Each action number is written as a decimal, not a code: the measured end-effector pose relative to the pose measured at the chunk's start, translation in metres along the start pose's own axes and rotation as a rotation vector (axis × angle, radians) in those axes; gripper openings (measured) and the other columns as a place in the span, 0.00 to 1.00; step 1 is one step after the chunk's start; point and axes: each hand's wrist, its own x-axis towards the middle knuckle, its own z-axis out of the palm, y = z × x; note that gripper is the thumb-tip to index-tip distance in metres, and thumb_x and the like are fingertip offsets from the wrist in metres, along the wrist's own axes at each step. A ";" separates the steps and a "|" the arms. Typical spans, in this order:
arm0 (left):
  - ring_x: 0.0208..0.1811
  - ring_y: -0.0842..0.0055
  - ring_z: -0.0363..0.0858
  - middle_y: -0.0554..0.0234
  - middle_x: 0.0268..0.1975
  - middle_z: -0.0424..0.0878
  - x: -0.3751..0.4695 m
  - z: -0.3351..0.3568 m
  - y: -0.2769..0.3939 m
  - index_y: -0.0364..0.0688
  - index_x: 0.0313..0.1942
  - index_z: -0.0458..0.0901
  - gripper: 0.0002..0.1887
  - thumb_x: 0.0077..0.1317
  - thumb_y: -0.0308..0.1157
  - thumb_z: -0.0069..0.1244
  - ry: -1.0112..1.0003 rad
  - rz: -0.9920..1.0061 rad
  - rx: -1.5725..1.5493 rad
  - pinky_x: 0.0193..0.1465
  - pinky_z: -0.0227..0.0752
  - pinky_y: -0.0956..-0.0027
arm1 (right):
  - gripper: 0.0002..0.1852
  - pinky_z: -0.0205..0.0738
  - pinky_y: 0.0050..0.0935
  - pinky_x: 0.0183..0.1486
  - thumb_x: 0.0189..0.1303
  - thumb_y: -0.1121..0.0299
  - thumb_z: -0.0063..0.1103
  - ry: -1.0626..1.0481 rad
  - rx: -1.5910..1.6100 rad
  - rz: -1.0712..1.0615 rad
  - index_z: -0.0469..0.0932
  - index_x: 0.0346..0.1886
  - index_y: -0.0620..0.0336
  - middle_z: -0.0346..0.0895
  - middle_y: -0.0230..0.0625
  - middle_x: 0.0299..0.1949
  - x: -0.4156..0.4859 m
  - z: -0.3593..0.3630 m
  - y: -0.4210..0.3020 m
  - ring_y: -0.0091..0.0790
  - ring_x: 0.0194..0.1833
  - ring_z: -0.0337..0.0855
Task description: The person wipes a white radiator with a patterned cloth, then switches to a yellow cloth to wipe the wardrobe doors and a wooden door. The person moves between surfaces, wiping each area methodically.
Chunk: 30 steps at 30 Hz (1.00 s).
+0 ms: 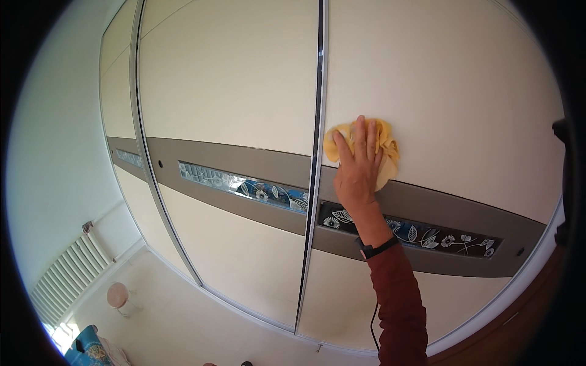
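My right hand [359, 176] presses a crumpled yellow cloth [389, 148] against the cream upper panel [439, 100] of a sliding wardrobe door. Its fingers point upward, spread over the cloth. The cloth lies just right of the door's metal edge frame [322, 91], and its lower end hangs over the top of a curved grey-brown band [458, 206]. Behind my wrist runs a dark glossy inset strip [451, 240] with white flowers and leaves, which the forearm partly hides. A dark red sleeve and a black wristband are on this arm. My left hand is out of view.
More sliding doors [229, 82] with the same band continue leftward. A white radiator [68, 265] stands by the left wall, near a round pink-topped stool [117, 295]. Blue patterned fabric [89, 347] shows at lower left. A doorstop [319, 348] is on the floor; a black cable [373, 325] hangs beside my sleeve.
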 end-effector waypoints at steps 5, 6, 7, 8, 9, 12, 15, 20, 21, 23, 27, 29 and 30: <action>0.18 0.70 0.79 0.59 0.17 0.81 0.045 -0.035 0.036 0.39 0.25 0.86 0.16 0.65 0.40 0.51 -0.093 -0.051 -0.172 0.29 0.76 0.61 | 0.28 0.48 0.67 0.75 0.64 0.77 0.60 0.239 -0.015 0.099 0.75 0.69 0.52 0.55 0.53 0.81 0.082 0.018 -0.011 0.58 0.83 0.47; 0.22 0.68 0.83 0.56 0.21 0.84 0.057 -0.038 0.049 0.39 0.27 0.87 0.16 0.65 0.41 0.51 -0.095 -0.041 -0.119 0.33 0.78 0.61 | 0.29 0.46 0.69 0.75 0.64 0.75 0.61 0.203 -0.014 0.095 0.74 0.70 0.51 0.55 0.52 0.81 0.077 0.024 -0.016 0.57 0.83 0.46; 0.26 0.65 0.86 0.53 0.25 0.87 0.070 -0.039 0.060 0.39 0.30 0.89 0.16 0.66 0.42 0.52 -0.097 -0.029 -0.067 0.37 0.80 0.60 | 0.30 0.46 0.69 0.75 0.64 0.76 0.60 0.109 0.001 0.129 0.73 0.71 0.51 0.55 0.52 0.81 0.063 0.029 -0.023 0.57 0.83 0.46; 0.31 0.63 0.88 0.52 0.28 0.88 0.080 -0.040 0.069 0.40 0.33 0.90 0.16 0.66 0.43 0.52 -0.064 0.077 -0.051 0.41 0.80 0.59 | 0.31 0.46 0.69 0.75 0.63 0.76 0.60 0.051 0.006 0.131 0.73 0.72 0.50 0.54 0.52 0.81 0.040 0.035 -0.032 0.57 0.83 0.46; 0.35 0.60 0.89 0.51 0.32 0.90 0.092 -0.042 0.077 0.40 0.35 0.91 0.17 0.66 0.44 0.52 -0.029 0.187 -0.036 0.44 0.81 0.58 | 0.32 0.45 0.68 0.75 0.63 0.77 0.59 0.016 -0.011 0.096 0.72 0.73 0.50 0.54 0.52 0.81 0.014 0.041 -0.040 0.56 0.83 0.46; 0.46 0.54 0.88 0.50 0.41 0.92 0.134 -0.058 0.077 0.43 0.41 0.92 0.20 0.66 0.47 0.50 -0.034 0.405 0.040 0.54 0.80 0.54 | 0.34 0.47 0.68 0.74 0.62 0.81 0.55 -0.080 0.015 0.197 0.70 0.74 0.53 0.54 0.53 0.81 -0.075 0.052 -0.069 0.58 0.83 0.48; 0.50 0.51 0.87 0.50 0.46 0.91 0.182 -0.076 0.060 0.47 0.44 0.92 0.21 0.67 0.49 0.46 -0.229 0.463 0.230 0.57 0.78 0.52 | 0.32 0.47 0.69 0.75 0.61 0.84 0.51 -0.080 0.021 0.231 0.74 0.71 0.58 0.53 0.59 0.81 -0.137 0.050 -0.104 0.65 0.82 0.49; 0.38 0.63 0.88 0.52 0.39 0.88 0.252 -0.129 0.000 0.33 0.46 0.86 0.15 0.68 0.36 0.53 -0.405 -0.152 -0.487 0.36 0.86 0.58 | 0.26 0.47 0.65 0.78 0.61 0.86 0.45 0.016 0.053 0.028 0.80 0.62 0.65 0.52 0.67 0.79 -0.096 0.049 -0.142 0.74 0.80 0.47; 0.36 0.62 0.87 0.51 0.39 0.87 0.265 -0.139 -0.004 0.32 0.45 0.84 0.14 0.69 0.34 0.51 -0.342 -0.153 -0.199 0.36 0.85 0.56 | 0.26 0.46 0.65 0.78 0.62 0.86 0.46 0.001 0.047 -0.006 0.79 0.62 0.64 0.51 0.66 0.79 -0.071 0.057 -0.147 0.75 0.80 0.47; 0.35 0.62 0.86 0.51 0.40 0.87 0.287 -0.161 -0.014 0.33 0.45 0.83 0.13 0.69 0.33 0.48 -0.286 -0.090 -0.125 0.36 0.83 0.55 | 0.26 0.48 0.64 0.78 0.62 0.85 0.49 -0.029 0.005 -0.008 0.80 0.64 0.61 0.51 0.63 0.80 -0.009 0.080 -0.144 0.73 0.80 0.48; 0.33 0.68 0.85 0.57 0.37 0.87 0.328 -0.189 0.003 0.38 0.43 0.85 0.11 0.70 0.35 0.50 -0.326 -0.023 -0.382 0.34 0.81 0.60 | 0.30 0.50 0.64 0.76 0.63 0.82 0.57 0.045 -0.253 0.023 0.77 0.69 0.52 0.51 0.58 0.81 0.091 0.124 -0.116 0.67 0.81 0.46; 0.32 0.73 0.85 0.62 0.35 0.88 0.337 -0.188 0.012 0.40 0.43 0.86 0.10 0.70 0.36 0.54 -0.305 0.053 -0.506 0.32 0.81 0.64 | 0.32 0.47 0.63 0.77 0.63 0.81 0.58 0.053 -0.299 0.147 0.74 0.72 0.51 0.48 0.56 0.82 0.081 0.140 -0.114 0.66 0.82 0.44; 0.31 0.74 0.85 0.63 0.34 0.88 0.337 -0.185 0.013 0.40 0.43 0.87 0.10 0.69 0.36 0.55 -0.305 0.057 -0.518 0.31 0.81 0.65 | 0.33 0.45 0.63 0.77 0.64 0.80 0.59 0.086 -0.319 0.161 0.72 0.74 0.50 0.47 0.55 0.83 0.074 0.150 -0.113 0.65 0.82 0.42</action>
